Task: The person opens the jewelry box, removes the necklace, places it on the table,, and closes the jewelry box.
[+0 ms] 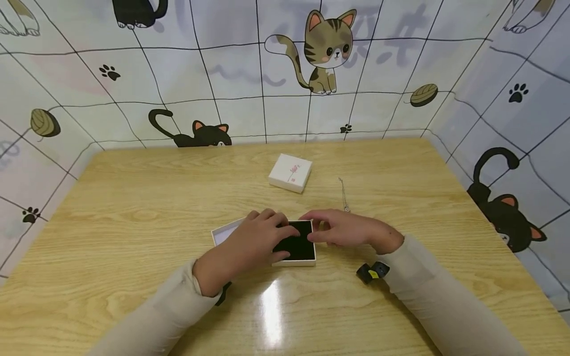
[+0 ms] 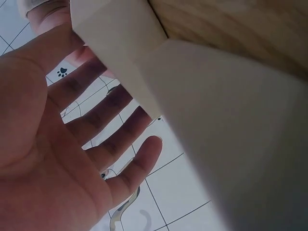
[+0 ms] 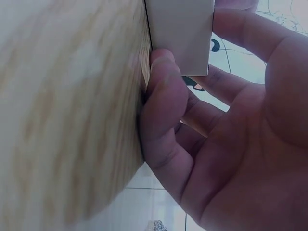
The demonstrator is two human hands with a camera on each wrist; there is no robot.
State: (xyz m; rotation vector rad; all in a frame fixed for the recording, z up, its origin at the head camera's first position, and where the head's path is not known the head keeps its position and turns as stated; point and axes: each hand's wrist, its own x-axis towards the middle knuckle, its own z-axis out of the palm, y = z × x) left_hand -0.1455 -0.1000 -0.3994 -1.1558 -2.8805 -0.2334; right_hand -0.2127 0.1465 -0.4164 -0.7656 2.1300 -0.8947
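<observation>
Head cam only: blk insert point(image 1: 304, 245)

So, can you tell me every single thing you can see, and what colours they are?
Flower-print box: one, white with pink, far middle of table
Black-lined box: one, white outside, nearer, table's middle
Open white piece: one, white, left of that box, partly hidden
Chain: one, silvery, right side, beyond the boxes
Table: one, light wood
Sheet: white, black grid lines, behind and beside
Printed cats: several, black or striped, on sheet
Paw prints: at least four, black, on sheet
Yarn balls: two, tan, on sheet
Wrist devices: two, black, under sleeves
Sleeves: two, beige
Left grip: one, over black-lined box
Right grip: one, at its right edge
</observation>
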